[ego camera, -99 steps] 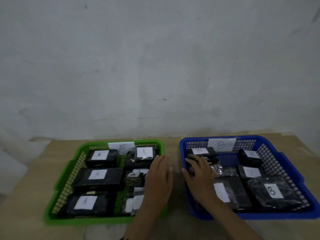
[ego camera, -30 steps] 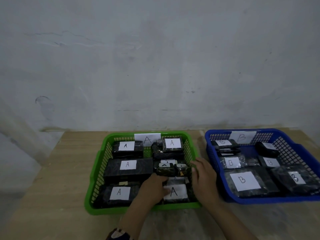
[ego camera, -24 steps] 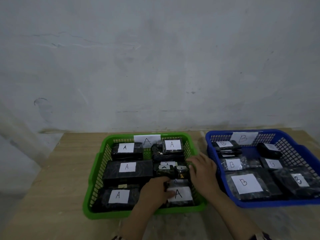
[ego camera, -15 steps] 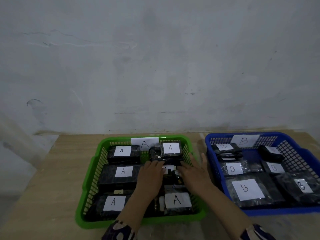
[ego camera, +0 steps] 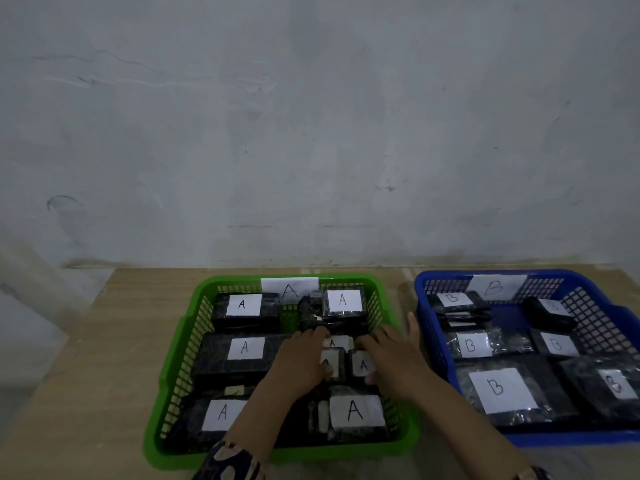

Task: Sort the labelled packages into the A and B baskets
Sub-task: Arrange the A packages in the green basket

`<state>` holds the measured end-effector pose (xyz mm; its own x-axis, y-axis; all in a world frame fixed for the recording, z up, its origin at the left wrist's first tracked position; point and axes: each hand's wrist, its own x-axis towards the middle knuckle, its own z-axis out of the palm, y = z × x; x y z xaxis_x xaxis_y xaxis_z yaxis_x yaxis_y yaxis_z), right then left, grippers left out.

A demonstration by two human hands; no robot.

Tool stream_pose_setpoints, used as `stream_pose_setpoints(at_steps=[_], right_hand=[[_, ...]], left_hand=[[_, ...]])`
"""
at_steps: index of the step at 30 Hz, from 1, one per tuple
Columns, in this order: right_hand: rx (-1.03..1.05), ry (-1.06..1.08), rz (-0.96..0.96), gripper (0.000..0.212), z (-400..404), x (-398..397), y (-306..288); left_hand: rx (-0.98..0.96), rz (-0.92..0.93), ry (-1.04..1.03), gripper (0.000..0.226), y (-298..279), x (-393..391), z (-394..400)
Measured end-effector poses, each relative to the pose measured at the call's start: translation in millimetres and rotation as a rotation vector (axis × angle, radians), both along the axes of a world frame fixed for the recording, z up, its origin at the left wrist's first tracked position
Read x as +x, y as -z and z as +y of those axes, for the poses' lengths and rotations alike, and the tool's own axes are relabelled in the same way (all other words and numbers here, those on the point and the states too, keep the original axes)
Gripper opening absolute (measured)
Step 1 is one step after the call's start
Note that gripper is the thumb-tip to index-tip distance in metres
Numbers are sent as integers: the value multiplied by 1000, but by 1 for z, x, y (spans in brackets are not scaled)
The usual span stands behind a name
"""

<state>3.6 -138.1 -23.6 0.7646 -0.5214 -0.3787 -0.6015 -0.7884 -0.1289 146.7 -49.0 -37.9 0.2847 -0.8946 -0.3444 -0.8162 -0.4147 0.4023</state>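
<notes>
The green basket (ego camera: pixel 180 344), tagged A on its back wall, holds several black wrapped packages with white A labels. Both my hands are inside it, over the small packages in its middle right. My left hand (ego camera: pixel 301 362) lies palm down with its fingers on a small A package (ego camera: pixel 333 363). My right hand (ego camera: pixel 394 358) rests beside another small A package (ego camera: pixel 362 365), thumb spread toward the blue basket (ego camera: pixel 620 317). The blue basket, tagged B, holds several black packages with B labels. Neither hand has lifted anything.
Both baskets stand side by side on a wooden table (ego camera: pixel 104 358) pushed against a pale wall (ego camera: pixel 311 133). Bare table lies left of the green basket and in the narrow gap between the baskets.
Both hands left the basket edges and reached into the middle of the green basket, sliding from its front row back to the small A packages. The view shifted slightly.
</notes>
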Motion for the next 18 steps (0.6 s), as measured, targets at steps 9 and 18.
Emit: stream_pose_setpoints(at_steps=[9, 18], right_hand=[[-131, 70, -163, 49, -1, 8, 1], [-97, 46, -99, 59, -8, 10, 0]], left_hand=[[-279, -168, -88, 27, 9, 7, -9], [-138, -171, 2, 28, 14, 16, -19]])
